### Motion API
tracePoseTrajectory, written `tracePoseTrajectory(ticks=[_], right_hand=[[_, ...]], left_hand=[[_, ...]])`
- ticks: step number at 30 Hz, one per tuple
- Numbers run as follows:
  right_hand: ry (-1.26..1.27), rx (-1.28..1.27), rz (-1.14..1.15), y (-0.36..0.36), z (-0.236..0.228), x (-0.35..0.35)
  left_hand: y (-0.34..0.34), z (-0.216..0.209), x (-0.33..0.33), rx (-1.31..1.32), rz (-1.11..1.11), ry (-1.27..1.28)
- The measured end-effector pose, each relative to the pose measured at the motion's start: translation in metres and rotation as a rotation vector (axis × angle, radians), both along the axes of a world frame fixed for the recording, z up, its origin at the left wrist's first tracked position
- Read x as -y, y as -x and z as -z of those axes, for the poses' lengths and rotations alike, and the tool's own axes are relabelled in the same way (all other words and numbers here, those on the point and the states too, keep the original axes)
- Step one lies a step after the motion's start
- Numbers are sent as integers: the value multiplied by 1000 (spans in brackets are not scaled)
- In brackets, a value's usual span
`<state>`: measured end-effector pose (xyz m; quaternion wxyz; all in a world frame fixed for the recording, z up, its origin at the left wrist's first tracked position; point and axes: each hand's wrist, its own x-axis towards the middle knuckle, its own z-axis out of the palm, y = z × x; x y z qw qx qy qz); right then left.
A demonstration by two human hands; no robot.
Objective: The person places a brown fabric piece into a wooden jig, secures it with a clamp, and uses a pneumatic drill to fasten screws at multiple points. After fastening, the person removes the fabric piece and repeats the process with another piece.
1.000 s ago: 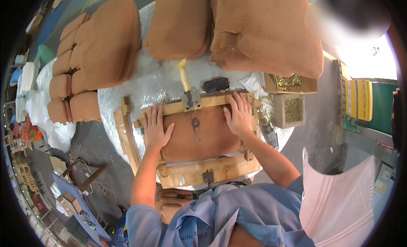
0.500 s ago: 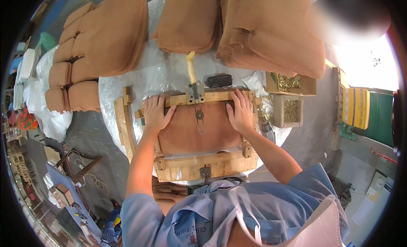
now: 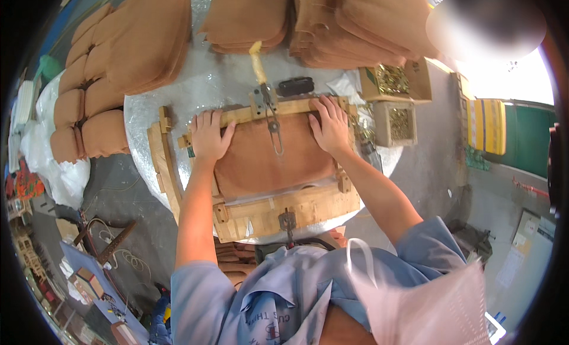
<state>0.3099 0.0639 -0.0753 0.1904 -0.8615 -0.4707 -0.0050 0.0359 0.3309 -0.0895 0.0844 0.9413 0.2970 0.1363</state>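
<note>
A brown sheet-like panel, felt-like on its surface, lies inside a wooden frame in front of me. On the left end of the frame's far bar rests my left hand, its fingers stretched forward and thumb apart on the panel's side. My right hand lies over the bar's right end, fingers extended, thumb near the panel's edge. Between the hands, a metal toggle clamp with a yellow handle sits mid-bar, its wire loop lying over the panel. A metal latch sits on the near board.
Tall stacks of brown panels stand along the far side and left. A black oblong case lies beyond the frame. A cardboard box and an open bin of small brass-coloured pieces stand at the right, beside plastic film.
The whole view has shifted, so the frame and stacks appear higher and slightly left. Both hands stay on the far bar, and the panel remains in the frame.
</note>
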Motion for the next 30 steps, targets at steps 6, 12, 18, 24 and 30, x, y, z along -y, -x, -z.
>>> tracePoseTrajectory(ticks=[6,12,18,24,30], right_hand=[[-88,-28,191,59,-12,41],[-213,-319,445,255,-34,150],[-46,-858,692,401,5,247],[80,-1007,731,405,17,231],[16,-958,756,414,28,240]], left_hand=[[-6,6,-1,-18,8,-1],[11,25,6,51,-34,-75],[69,-12,169,64,320,146],[133,0,249,-25,551,113],[98,-26,224,-293,495,204]])
